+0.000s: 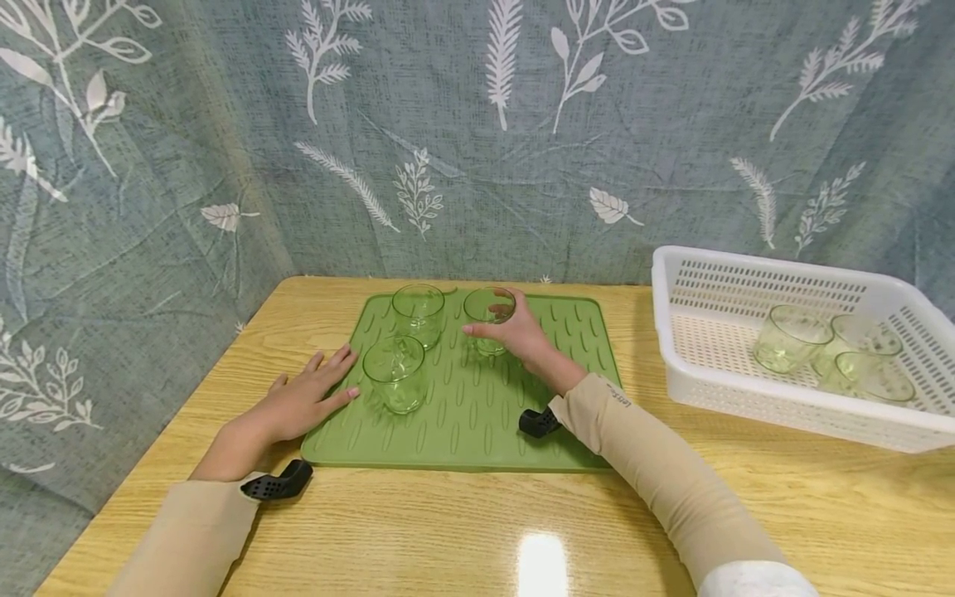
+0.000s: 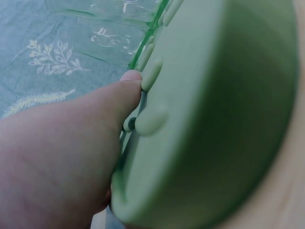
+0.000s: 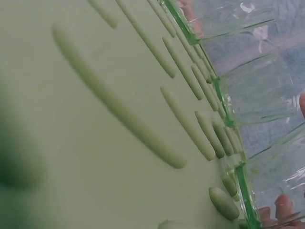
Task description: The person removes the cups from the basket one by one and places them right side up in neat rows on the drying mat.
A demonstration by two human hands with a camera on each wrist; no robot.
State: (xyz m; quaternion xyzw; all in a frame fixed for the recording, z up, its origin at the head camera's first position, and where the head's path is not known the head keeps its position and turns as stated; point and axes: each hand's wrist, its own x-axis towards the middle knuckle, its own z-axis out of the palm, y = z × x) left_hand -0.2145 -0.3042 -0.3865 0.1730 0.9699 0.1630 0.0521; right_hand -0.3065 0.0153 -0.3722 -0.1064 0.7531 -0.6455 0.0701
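My right hand [image 1: 525,333] grips a clear green-tinted glass tumbler [image 1: 483,308] at the back middle of a green ridged drying mat [image 1: 477,431]. Thumb and fingers span its sides. In the right wrist view the held tumbler [image 3: 279,179] stands upright, its base right at the mat, with fingertips showing through the glass. Two matching tumblers, one at the back [image 1: 419,308] and one nearer me [image 1: 395,377], stand upright on the mat's left part. My left hand [image 1: 298,404] rests flat at the mat's left edge, fingers extended, its thumb [image 2: 128,90] over the ridges.
On the right of the wooden table [image 1: 388,531] stands a white perforated plastic basket [image 1: 746,406], holding three similar tumblers [image 1: 791,336]. A blue-grey curtain [image 1: 462,199] with white leaf prints hangs behind the table and along its left side.
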